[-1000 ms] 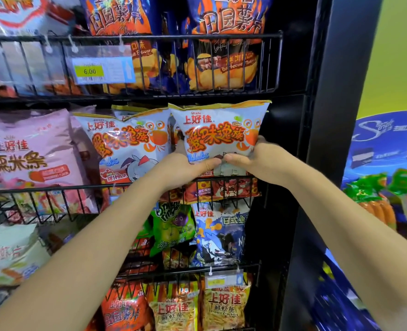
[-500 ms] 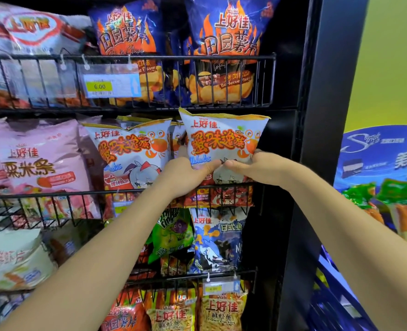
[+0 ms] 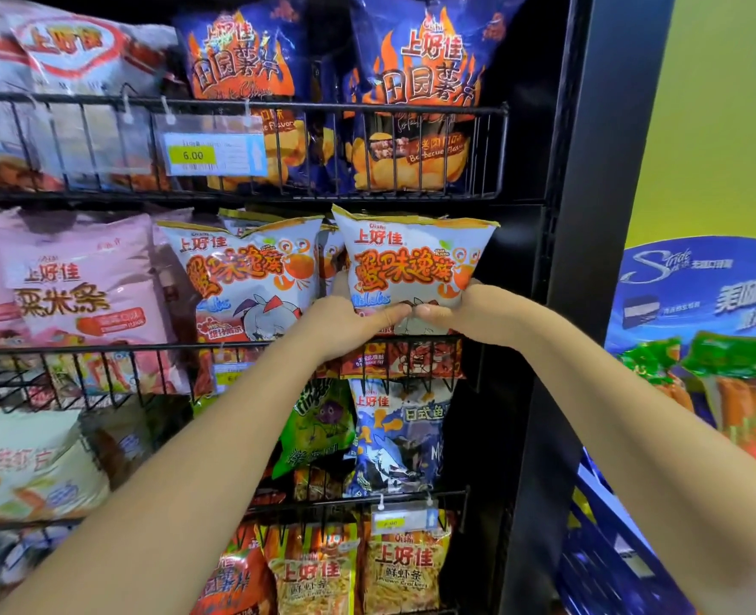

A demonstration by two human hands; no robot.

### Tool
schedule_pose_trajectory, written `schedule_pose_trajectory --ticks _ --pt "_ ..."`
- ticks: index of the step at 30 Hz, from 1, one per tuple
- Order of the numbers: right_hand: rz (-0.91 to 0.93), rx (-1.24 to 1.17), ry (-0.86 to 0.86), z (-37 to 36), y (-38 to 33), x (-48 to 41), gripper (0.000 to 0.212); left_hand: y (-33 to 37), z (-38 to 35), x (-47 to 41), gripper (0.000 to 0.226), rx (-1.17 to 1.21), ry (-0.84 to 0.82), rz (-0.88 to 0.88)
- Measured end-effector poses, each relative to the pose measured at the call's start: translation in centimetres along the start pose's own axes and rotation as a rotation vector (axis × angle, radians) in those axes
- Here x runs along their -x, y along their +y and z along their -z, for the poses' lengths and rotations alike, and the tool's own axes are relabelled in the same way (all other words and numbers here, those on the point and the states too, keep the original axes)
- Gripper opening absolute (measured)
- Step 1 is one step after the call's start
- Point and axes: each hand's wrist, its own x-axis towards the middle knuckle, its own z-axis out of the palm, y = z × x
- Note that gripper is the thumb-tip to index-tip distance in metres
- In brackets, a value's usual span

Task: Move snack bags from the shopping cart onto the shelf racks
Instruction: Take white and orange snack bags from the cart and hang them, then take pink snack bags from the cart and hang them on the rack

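Both hands are on one crab-flavour snack bag (image 3: 411,264). The left hand (image 3: 349,326) and right hand (image 3: 460,310) pinch it low down, with the thumbs on the front almost touching each other and the fingers wrapped round behind. The bag stands upright, tilted a little. Its bottom edge is tucked behind the front rail of the wire rack (image 3: 101,348) just below the hands, at the rack's right end. Just left of the left hand there's a matching crab bag (image 3: 243,277) in the same rack, and further left are pink bags (image 3: 79,295). Straight above the hands are blue barbecue chip bags (image 3: 416,95) in the next rack up. Right under the hands sit a blue shark bag (image 3: 398,437) and a green bag (image 3: 318,419).
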Motion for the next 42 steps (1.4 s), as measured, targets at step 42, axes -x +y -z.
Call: schedule_pose_trajectory --ticks 42 --pt "-0.672 0.468 0.443 -8.4 4.2 40.3 0.063 13.9 -14.5 22.0 0.078 -0.283 -0.125 -0.993"
